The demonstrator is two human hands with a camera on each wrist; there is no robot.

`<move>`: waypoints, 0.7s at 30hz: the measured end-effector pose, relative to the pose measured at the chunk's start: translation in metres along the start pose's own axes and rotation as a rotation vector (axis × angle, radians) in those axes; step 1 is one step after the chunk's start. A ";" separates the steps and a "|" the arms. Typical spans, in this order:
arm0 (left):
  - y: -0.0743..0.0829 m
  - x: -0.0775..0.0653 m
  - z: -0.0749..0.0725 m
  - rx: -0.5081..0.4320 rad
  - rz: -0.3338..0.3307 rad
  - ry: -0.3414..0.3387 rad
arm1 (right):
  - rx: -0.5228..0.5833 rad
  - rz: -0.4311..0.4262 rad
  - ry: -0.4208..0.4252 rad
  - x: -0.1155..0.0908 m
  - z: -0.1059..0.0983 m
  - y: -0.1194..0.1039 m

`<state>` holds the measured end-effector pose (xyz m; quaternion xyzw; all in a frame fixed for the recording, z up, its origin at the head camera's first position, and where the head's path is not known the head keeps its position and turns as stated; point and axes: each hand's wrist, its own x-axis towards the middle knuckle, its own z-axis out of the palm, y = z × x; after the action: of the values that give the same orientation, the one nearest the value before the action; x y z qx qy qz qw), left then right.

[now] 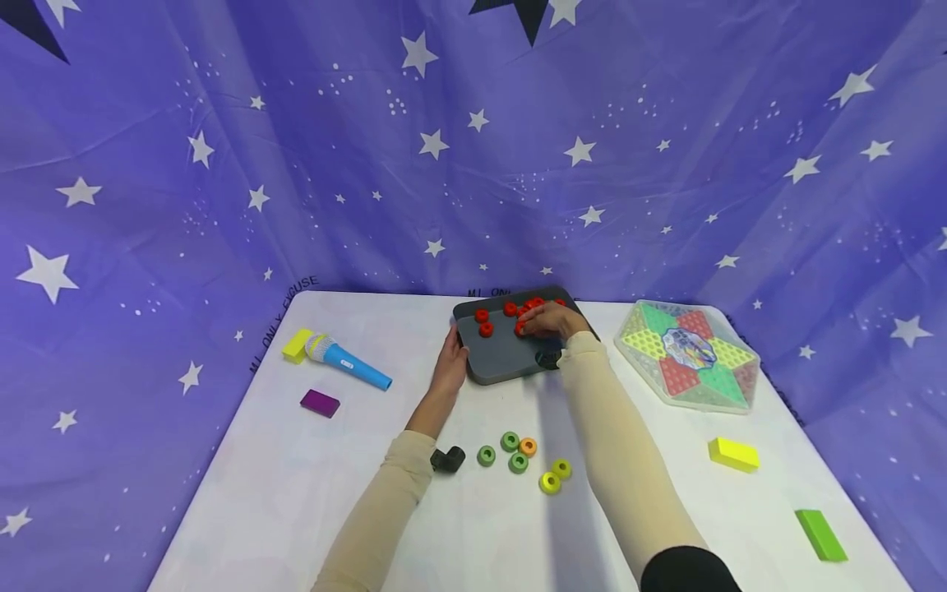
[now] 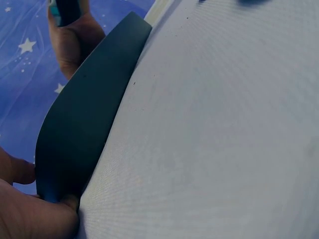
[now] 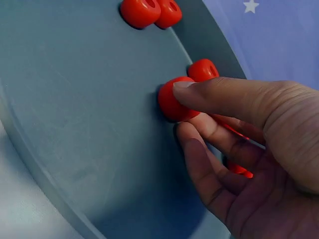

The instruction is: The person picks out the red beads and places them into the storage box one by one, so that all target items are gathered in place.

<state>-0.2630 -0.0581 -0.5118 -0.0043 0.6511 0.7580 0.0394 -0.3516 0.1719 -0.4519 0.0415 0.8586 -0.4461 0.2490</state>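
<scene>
My left hand [image 1: 449,370] grips the left end of a dark grey tray [image 1: 499,362], with thumb and fingers on its side wall in the left wrist view. Over the tray reaches my right hand [image 1: 551,319]. Its thumb and fingers pinch a red ring-shaped bead [image 3: 172,102], which sits low over the tray floor. More red beads [image 3: 141,11] lie along the tray's far side, some partly hidden behind the right hand.
Nearer on the white table are green rings [image 1: 510,441], an orange ring [image 1: 528,446] and yellow rings [image 1: 551,483]. Left stand a blue microphone [image 1: 355,366], a yellow block [image 1: 297,346] and a purple block [image 1: 321,403]. Right lie a hexagonal game box [image 1: 688,353], another yellow block [image 1: 733,454] and a green block [image 1: 821,535].
</scene>
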 end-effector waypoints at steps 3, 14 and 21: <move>-0.001 0.001 0.000 -0.003 0.002 -0.001 | 0.010 0.003 0.015 0.000 0.000 0.001; 0.005 0.008 -0.006 0.008 0.031 0.031 | 0.005 -0.033 -0.001 0.002 -0.002 -0.008; 0.013 0.014 -0.015 0.024 0.005 0.054 | -0.003 -0.237 0.026 -0.010 -0.002 -0.005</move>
<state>-0.2780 -0.0739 -0.5016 -0.0228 0.6610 0.7498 0.0201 -0.3453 0.1722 -0.4422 -0.0549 0.8614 -0.4705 0.1833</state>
